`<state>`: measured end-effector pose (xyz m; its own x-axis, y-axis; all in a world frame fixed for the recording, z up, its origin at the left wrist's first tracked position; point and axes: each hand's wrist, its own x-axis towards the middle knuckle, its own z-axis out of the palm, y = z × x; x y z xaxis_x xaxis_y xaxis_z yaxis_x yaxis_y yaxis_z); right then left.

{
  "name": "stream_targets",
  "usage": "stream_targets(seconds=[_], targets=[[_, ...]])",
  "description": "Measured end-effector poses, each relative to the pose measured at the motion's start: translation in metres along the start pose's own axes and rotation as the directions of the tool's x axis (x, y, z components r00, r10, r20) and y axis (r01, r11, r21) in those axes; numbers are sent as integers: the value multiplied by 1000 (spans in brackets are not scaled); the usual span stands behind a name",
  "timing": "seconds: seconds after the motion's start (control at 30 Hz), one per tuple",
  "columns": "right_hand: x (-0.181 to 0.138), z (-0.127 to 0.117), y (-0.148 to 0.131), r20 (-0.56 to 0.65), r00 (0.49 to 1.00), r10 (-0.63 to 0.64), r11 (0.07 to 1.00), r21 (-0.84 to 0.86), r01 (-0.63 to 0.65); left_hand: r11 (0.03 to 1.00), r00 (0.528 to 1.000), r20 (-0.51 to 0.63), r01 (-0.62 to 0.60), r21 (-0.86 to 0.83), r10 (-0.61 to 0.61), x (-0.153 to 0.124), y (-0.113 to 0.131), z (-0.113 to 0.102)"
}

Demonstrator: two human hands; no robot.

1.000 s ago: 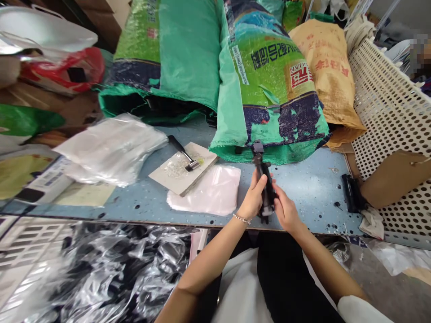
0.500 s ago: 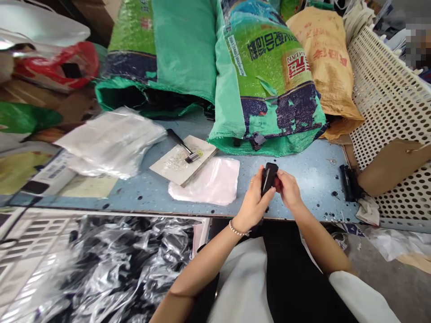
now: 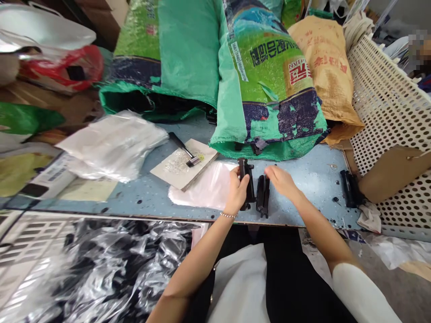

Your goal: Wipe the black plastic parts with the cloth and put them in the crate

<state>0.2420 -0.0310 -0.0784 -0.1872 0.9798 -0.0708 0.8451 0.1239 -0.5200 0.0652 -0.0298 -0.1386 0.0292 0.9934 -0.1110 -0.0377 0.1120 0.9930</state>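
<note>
My left hand [image 3: 238, 190] is closed around a black plastic part [image 3: 247, 179], held upright at the front of the bench. Small projections show on that part's right side. Just to its right, a second long black plastic part [image 3: 262, 197] with a ridged, channel-like body is near the bench edge. My right hand [image 3: 282, 180] is beside this second part's upper end, its fingers stretched to the left and slightly blurred. Nothing shows between those fingers. Whether the fingertips touch the part, I cannot tell.
Behind are green woven sacks [image 3: 188, 54] and a tan sack [image 3: 323, 58]. A black-handled brush [image 3: 183, 148] lies on a square board [image 3: 168, 166], left of my hands. Plastic bags [image 3: 114, 143] lie farther left. Another black part [image 3: 348, 188] is by the perforated basket [image 3: 393, 103].
Both hands were together on one black part. Now they are apart: the left has moved left holding a part, and another part is between the hands.
</note>
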Motion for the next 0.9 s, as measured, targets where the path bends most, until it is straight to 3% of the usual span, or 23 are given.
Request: stream_targets(seconds=[0.1,0.17,0.27,0.33,0.43,0.53,0.6,0.67,0.77,0.83,0.9], targets=[[71,-5,7,-114,978,176,973,-133,-191,985,1000,14,-2,174,0,-5,-28,11],[107,-1,3,-151,962,227,940,-226,-257,969,999,37,-40,245,32,-16,-41,22],[124,6,-5,-124,958,258,907,-309,-284,954,989,87,-141,266,121,-24,-49,30],[109,9,-9,-102,957,273,899,-327,-291,973,986,111,-142,182,123,-17,-45,29],[52,15,-14,-138,973,184,921,-323,-220,998,997,66,-22,-54,25,1,-22,25],[-17,17,-19,-170,980,-102,961,-272,52,961,997,51,64,-270,-53,9,12,24],[-47,12,-20,-206,941,-270,956,-171,237,936,991,117,104,-335,-68,0,33,23],[-59,2,-15,-313,899,-306,952,-96,291,928,974,214,151,-340,-80,-17,49,21],[-51,-16,-5,-442,850,-286,958,-111,265,928,926,361,228,-295,-112,-45,61,16],[-41,-23,-1,-444,843,-304,952,-104,288,938,888,444,247,-245,-118,-59,62,13],[-35,-22,-3,-426,864,-269,952,18,305,967,883,462,179,-183,-76,-68,59,11]])
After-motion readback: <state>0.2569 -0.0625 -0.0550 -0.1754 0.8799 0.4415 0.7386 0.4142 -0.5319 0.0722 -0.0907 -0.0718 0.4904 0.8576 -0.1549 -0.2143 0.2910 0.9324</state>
